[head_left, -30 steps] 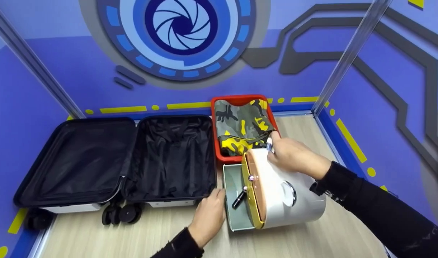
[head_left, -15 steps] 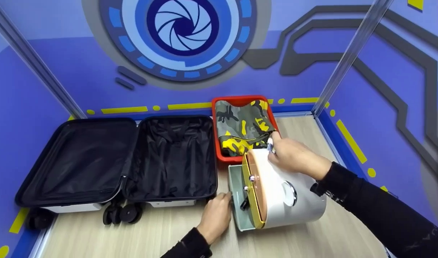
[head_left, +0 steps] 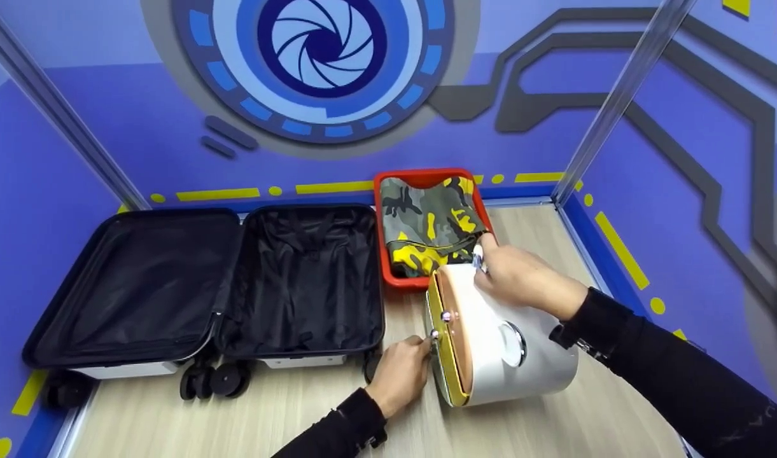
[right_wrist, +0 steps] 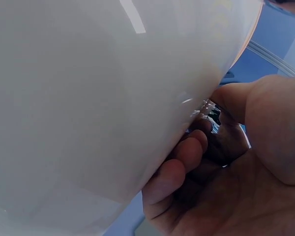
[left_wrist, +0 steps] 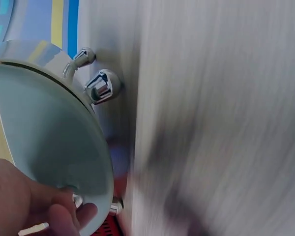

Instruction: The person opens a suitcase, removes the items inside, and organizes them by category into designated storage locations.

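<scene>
A white rounded drawer box (head_left: 522,356) lies on the floor, its yellow (head_left: 448,356) and orange drawer fronts facing left. Its pale green drawer (left_wrist: 59,123) is pushed in. With thumb and fingers my left hand (head_left: 401,372) pinches the small metal drawer knob (left_wrist: 77,200) on that green front. On the box's upper side my right hand (head_left: 522,273) curls round a shiny metal fitting (right_wrist: 214,115), mostly hidden by the fingers. Chrome feet (left_wrist: 102,87) stick out from the box in the left wrist view.
Behind the box, a red basket (head_left: 388,280) holds folded camouflage cloth (head_left: 426,216) in grey, green and yellow. An open black suitcase (head_left: 305,286) lies to the left, its wheels (head_left: 229,380) towards me. Blue printed wall panels (head_left: 299,152) stand around the wooden-patterned floor.
My left hand has moved right, and the green drawer has slid into the box. The black tube inside it is now out of sight. My right hand keeps its hold.
</scene>
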A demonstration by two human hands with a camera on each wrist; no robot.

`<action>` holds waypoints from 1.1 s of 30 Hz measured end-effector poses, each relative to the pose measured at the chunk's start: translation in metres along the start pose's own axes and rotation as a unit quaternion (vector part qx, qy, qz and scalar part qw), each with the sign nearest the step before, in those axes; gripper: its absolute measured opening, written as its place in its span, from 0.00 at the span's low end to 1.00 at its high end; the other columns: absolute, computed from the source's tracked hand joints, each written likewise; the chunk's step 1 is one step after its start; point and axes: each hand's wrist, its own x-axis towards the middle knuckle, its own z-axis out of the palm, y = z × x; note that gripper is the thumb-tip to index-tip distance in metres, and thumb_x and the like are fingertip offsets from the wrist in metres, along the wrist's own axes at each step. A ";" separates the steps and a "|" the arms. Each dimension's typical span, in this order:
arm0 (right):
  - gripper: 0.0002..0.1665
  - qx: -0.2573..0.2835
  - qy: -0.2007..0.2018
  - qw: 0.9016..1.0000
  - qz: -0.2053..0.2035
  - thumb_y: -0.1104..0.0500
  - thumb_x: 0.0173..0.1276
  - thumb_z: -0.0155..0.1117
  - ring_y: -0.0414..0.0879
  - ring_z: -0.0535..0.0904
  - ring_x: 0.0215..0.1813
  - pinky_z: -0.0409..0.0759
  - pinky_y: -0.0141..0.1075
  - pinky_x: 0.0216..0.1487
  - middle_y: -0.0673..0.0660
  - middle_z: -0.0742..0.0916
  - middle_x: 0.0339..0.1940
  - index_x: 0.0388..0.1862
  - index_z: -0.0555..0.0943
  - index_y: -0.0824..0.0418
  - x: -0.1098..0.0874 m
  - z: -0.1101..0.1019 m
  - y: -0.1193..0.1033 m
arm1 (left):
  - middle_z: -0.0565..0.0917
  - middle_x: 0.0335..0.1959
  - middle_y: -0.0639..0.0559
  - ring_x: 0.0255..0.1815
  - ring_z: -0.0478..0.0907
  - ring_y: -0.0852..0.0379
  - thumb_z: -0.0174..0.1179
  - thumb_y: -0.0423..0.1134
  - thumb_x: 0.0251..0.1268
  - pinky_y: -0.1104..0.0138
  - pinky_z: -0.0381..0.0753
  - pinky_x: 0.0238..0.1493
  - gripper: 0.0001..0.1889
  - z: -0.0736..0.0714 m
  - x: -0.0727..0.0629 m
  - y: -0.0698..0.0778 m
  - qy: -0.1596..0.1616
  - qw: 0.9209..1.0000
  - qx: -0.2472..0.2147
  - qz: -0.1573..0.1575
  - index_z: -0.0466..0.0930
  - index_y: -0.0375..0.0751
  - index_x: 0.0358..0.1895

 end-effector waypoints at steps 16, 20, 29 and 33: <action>0.29 -0.006 0.017 1.000 -0.020 0.54 0.78 0.60 0.55 0.83 0.30 0.83 0.50 0.33 0.61 0.84 0.28 0.65 0.65 0.73 0.001 0.002 0.002 | 0.95 0.47 0.51 0.43 0.94 0.54 0.71 0.39 0.75 0.59 0.92 0.45 0.11 -0.031 0.015 -0.006 -0.023 0.995 -0.091 -0.044 0.93 0.44 0.55; 0.33 -0.004 0.007 1.000 -0.007 0.53 0.79 0.60 0.55 0.84 0.31 0.83 0.49 0.34 0.61 0.84 0.29 0.69 0.63 0.74 0.001 0.000 0.003 | 0.94 0.49 0.55 0.37 0.87 0.65 0.73 0.43 0.75 0.70 0.87 0.42 0.12 -0.045 0.022 -0.003 -0.012 0.989 -0.147 -0.029 0.92 0.47 0.56; 0.32 -0.003 0.015 1.000 -0.018 0.54 0.79 0.61 0.53 0.82 0.29 0.82 0.46 0.31 0.60 0.84 0.28 0.68 0.64 0.74 0.002 0.003 0.002 | 0.94 0.44 0.57 0.33 0.81 0.71 0.74 0.40 0.73 0.79 0.79 0.37 0.08 -0.046 0.025 0.000 -0.001 0.985 -0.173 -0.017 0.93 0.48 0.51; 0.31 -0.005 0.015 1.000 -0.017 0.54 0.79 0.61 0.54 0.82 0.29 0.82 0.47 0.32 0.60 0.84 0.28 0.67 0.65 0.74 0.001 0.002 0.002 | 0.94 0.42 0.57 0.32 0.80 0.70 0.75 0.39 0.72 0.79 0.78 0.36 0.08 -0.044 0.027 0.001 0.010 0.984 -0.176 -0.007 0.94 0.47 0.51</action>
